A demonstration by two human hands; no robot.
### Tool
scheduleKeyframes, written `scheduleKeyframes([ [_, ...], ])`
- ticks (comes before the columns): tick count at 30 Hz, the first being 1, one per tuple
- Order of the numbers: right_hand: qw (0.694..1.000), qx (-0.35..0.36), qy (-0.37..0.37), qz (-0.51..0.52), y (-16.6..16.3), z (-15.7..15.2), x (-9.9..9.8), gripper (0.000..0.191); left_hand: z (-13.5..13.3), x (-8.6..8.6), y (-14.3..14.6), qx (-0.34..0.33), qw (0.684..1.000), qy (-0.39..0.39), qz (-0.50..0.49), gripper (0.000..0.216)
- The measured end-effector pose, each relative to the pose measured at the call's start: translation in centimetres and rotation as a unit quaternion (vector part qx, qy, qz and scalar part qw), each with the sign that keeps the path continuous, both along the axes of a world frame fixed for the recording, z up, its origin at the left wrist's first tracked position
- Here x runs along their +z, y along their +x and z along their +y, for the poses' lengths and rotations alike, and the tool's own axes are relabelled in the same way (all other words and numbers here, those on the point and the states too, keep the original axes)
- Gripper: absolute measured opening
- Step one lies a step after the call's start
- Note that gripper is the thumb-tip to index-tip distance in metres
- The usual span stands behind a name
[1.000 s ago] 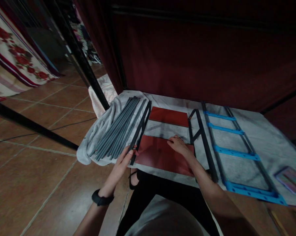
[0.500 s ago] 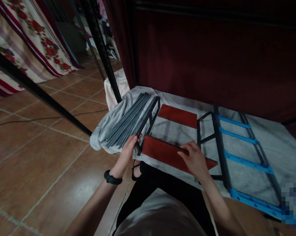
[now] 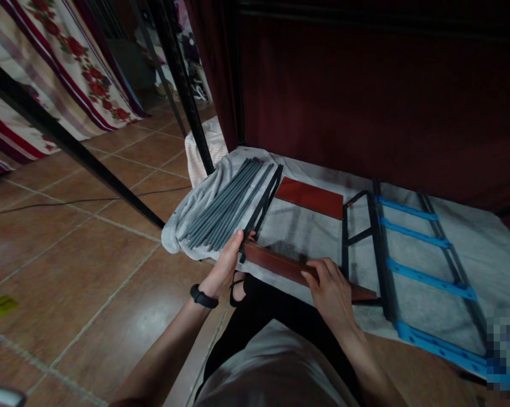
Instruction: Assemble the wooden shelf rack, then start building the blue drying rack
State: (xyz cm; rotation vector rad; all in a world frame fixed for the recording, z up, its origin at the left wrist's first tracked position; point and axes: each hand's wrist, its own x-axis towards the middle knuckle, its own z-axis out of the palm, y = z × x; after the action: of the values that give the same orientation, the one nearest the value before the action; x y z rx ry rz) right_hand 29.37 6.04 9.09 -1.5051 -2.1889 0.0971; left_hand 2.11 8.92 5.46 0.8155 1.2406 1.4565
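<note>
**Item: red board, tipped up on edge between two hands**

- Left fingers (image 3: 236, 240): closed about the near end of the black frame (image 3: 263, 206), where the board's left end meets it.
- Right fingers (image 3: 312, 270): gripped over the board's raised long edge, thumb side hidden.
- Left hand (image 3: 228, 259), right hand (image 3: 330, 285): set at opposite ends of the red board (image 3: 275, 263).
- Change noted: a second ago the board lay flat under the right palm. It is now stood nearly edge-on, with both hands drawn nearer the body. It is judged to be mid-lift, not at rest.
- Beyond the left fingers: grey rods (image 3: 225, 206), bundled.
- Beyond the right fingers: a second board (image 3: 309, 198), flat on the grey cloth (image 3: 297, 229).
- Farther right: a blue-runged frame (image 3: 416, 234).
</note>
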Motion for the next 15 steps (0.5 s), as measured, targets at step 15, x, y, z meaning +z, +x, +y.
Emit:
scheduleKeyframes([
  [15, 0.996, 0.053, -0.043, -0.049, -0.94, 0.31, 1.01, 0.022, 0.12, -0.45, -0.42, 0.005, 1.0, -0.008, 0.01, 0.061],
])
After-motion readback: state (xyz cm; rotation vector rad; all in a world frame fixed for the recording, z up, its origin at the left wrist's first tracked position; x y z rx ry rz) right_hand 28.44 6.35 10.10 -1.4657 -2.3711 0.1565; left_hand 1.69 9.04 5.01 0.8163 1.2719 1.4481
